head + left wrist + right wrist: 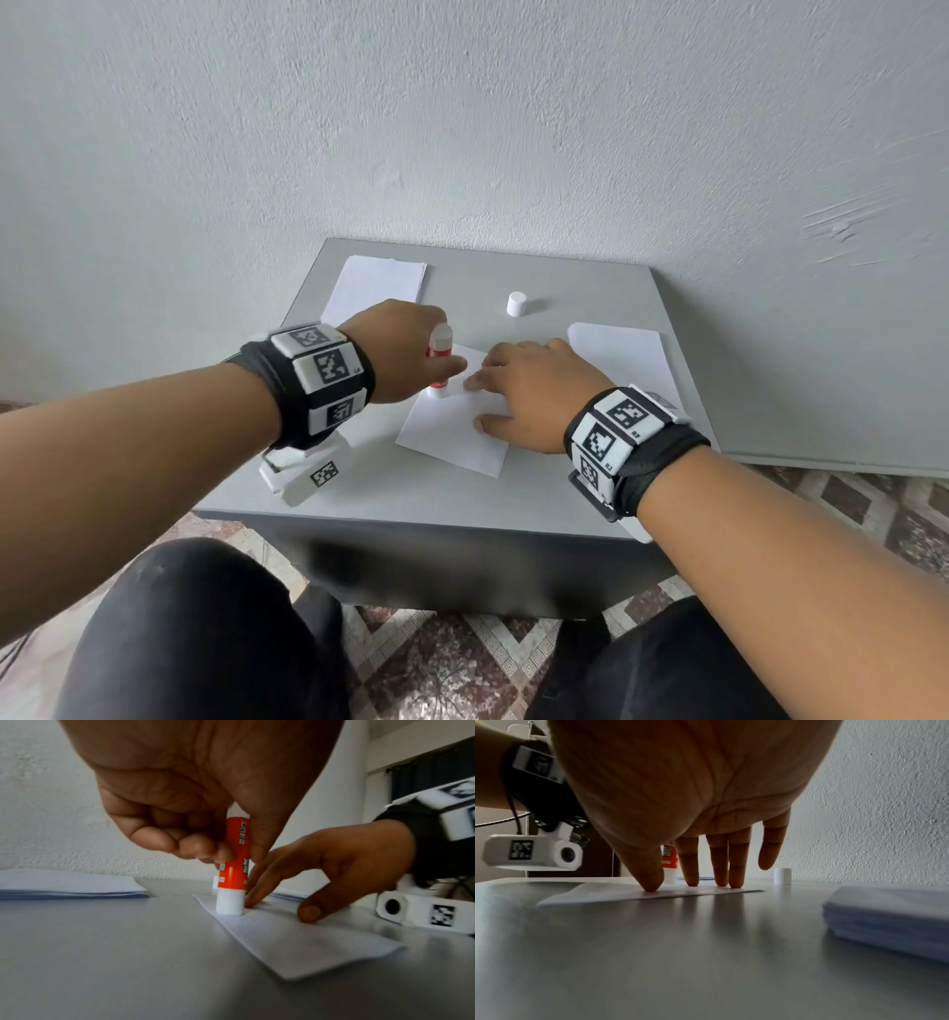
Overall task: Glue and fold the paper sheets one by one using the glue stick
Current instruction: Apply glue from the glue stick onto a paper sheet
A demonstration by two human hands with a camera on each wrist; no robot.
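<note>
i see my left hand (405, 349) curled around the glue stick (232, 866), with the thumb on one side and the fingers on the other. the stick stands almost straight up. its white end sits right on the far left corner of the paper sheet (452, 426). the stick is red in the middle and white at both ends.

my right hand (534, 390) lies flat over the right part of that sheet. its fingers (721, 862) are straight and spread. the thumb and three fingertips press down on the paper. the little finger looks a bit lifted in the right wrist view, but i can't be sure from that low angle. the first finger of this hand is just beside the glue stick.

the sheet lies in the middle of the gray table (390, 493), a bit turned.

the white cap (516, 304) stands alone on the table, farther back, well apart from both hands. a stack of paper (375, 288) lies at the back left. another stack (621, 354) lies on the right, just behind my right hand. a pale wall (462, 128) is behind the table.
</note>
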